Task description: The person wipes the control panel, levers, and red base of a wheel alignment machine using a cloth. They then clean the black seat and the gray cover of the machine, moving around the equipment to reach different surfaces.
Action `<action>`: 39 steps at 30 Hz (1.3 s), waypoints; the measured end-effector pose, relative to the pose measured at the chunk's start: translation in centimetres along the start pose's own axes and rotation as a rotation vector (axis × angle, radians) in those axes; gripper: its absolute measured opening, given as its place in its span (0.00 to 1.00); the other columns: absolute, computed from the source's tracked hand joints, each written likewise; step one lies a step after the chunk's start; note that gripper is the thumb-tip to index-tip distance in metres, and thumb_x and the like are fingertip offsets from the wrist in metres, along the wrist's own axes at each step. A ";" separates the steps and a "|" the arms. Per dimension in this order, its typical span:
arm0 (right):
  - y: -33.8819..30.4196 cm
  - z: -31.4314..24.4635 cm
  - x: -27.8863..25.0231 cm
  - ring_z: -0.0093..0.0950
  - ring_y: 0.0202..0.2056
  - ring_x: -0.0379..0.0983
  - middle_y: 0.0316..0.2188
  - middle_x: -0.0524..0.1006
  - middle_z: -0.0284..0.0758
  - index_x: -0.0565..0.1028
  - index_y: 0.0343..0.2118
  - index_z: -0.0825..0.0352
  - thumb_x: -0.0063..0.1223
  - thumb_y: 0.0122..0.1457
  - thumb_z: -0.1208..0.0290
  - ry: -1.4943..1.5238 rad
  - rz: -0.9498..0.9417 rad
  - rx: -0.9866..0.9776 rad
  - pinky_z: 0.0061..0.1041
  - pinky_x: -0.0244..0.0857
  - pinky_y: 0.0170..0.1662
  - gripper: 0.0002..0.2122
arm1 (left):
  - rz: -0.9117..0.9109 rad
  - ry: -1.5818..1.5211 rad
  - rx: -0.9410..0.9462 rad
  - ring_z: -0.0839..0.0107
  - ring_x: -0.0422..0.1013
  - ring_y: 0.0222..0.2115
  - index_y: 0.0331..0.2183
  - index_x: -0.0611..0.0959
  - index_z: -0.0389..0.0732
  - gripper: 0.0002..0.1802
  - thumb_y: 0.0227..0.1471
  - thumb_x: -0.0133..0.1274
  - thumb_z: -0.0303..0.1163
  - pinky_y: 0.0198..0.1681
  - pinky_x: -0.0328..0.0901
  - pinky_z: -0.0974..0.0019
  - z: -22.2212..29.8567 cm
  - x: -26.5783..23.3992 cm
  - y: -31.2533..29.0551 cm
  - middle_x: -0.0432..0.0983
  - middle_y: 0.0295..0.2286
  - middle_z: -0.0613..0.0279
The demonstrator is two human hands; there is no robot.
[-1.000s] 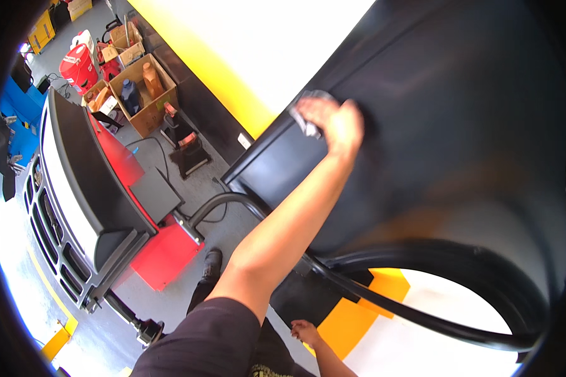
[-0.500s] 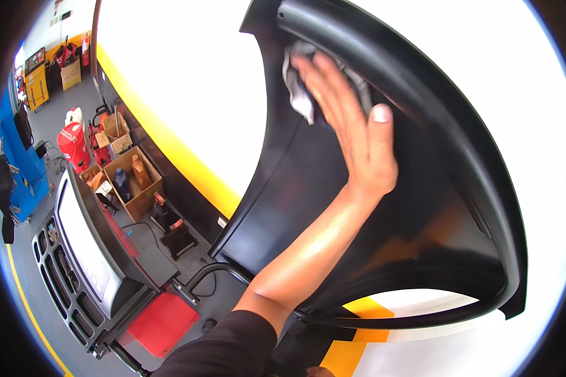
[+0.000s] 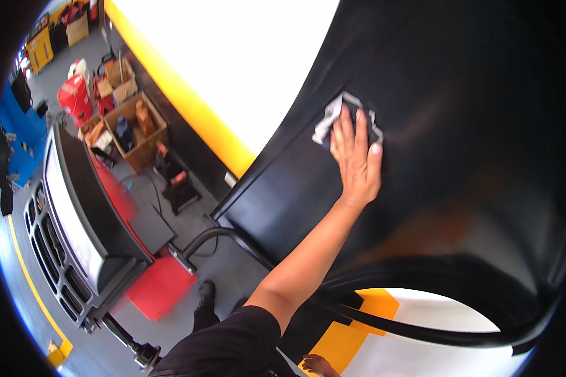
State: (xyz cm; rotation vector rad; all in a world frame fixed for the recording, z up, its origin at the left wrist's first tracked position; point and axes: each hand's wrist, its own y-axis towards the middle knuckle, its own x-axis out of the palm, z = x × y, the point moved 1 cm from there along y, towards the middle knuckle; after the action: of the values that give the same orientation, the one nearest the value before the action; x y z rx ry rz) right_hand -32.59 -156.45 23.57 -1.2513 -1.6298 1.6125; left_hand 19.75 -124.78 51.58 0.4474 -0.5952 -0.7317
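Note:
My left hand [image 3: 356,157] presses a crumpled grey-and-white cloth [image 3: 333,119] against a large black car fender [image 3: 415,169]. Its fingers point up and lie over the cloth, with the thumb resting to the right. The fender's curved wheel arch [image 3: 421,270] lies below the hand, and its straight edge runs along the left. At the bottom edge my right hand [image 3: 319,364] shows only in part, in shadow and away from the fender; its fingers are too dark to read.
A black tube stand [image 3: 223,232] reaches under the fender. To the left, a grille panel [image 3: 63,251] sits on another stand by a red panel [image 3: 160,289]. Cardboard boxes [image 3: 135,132] with bottles and a red bucket [image 3: 75,99] stand along the yellow-striped wall.
My left hand has slid the cloth down from beneath the fender's upper rolled edge to its flat middle. The view has come closer to the fender, which fills more of the picture.

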 end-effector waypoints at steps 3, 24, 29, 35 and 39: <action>-2.1 0.6 2.0 0.31 0.43 0.81 0.42 0.83 0.40 0.71 0.60 0.67 0.44 0.67 0.73 0.063 -0.028 0.098 0.31 0.75 0.48 0.19 | -0.146 0.213 -0.252 0.42 0.35 0.72 0.71 0.53 0.39 0.39 0.68 0.37 0.51 0.71 0.29 0.43 -10.7 -3.7 -11.4 0.39 0.71 0.42; 0.8 7.2 0.5 0.31 0.43 0.81 0.41 0.83 0.40 0.72 0.59 0.65 0.46 0.69 0.68 0.041 -0.034 0.100 0.32 0.74 0.48 0.17 | 0.055 -0.111 -0.079 0.40 0.25 0.72 0.71 0.41 0.36 0.54 0.60 0.46 0.56 0.68 0.23 0.36 9.7 4.9 -1.3 0.28 0.71 0.37; -0.8 1.8 1.0 0.29 0.41 0.81 0.39 0.83 0.40 0.72 0.60 0.65 0.45 0.69 0.67 -0.152 -0.036 0.089 0.30 0.73 0.46 0.19 | -0.106 -0.338 0.437 0.33 0.42 0.67 0.60 0.70 0.31 0.48 0.37 0.62 0.42 0.64 0.37 0.26 18.4 4.9 0.7 0.49 0.66 0.32; 0.2 3.3 3.5 0.29 0.40 0.81 0.37 0.83 0.39 0.73 0.59 0.67 0.45 0.67 0.67 -0.066 -0.118 0.032 0.29 0.73 0.45 0.19 | -0.339 0.176 0.028 0.44 0.48 0.68 0.64 0.70 0.41 0.35 0.63 0.46 0.51 0.66 0.41 0.42 -3.0 0.6 -16.4 0.57 0.66 0.41; 0.6 3.8 4.3 0.29 0.40 0.81 0.38 0.83 0.39 0.73 0.58 0.67 0.45 0.67 0.69 -0.073 -0.170 0.039 0.29 0.73 0.46 0.19 | -0.273 0.565 -0.461 0.47 0.44 0.71 0.69 0.61 0.42 0.40 0.62 0.51 0.46 0.71 0.35 0.42 -15.3 -9.8 -32.5 0.52 0.69 0.44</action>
State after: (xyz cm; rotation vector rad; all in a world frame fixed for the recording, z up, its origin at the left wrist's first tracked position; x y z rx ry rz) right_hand -37.64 -154.60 21.34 -1.0162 -1.6919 1.5931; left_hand 8.01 -136.58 18.29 0.2853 0.1728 -0.9243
